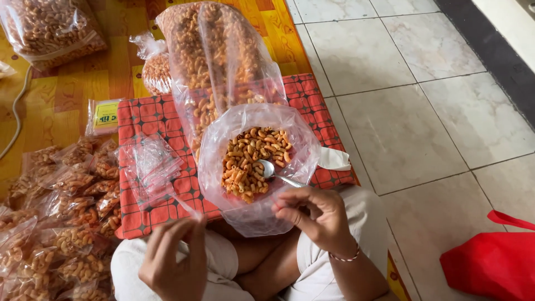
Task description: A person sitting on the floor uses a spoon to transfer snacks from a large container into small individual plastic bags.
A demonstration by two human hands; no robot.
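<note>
On a tiled floor beside a red checked mat [150, 117], the left hand [174, 259] pinches an empty small plastic bag [151, 167] while the right hand [315, 214] curls loosely, holding nothing, near the spoon [270, 170] in the open bag of fried macaroni snacks [253, 161]; best spread the pouch's mouth wide first.

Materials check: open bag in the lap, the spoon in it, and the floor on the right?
Open bag: thin clear plastic film, glossy and crinkled; the snacks show through it. Spoon: looks like polished metal, silvery with a bright glint. Floor: likely glazed ceramic or stone tile, pale, marbled, with grout lines.
</note>
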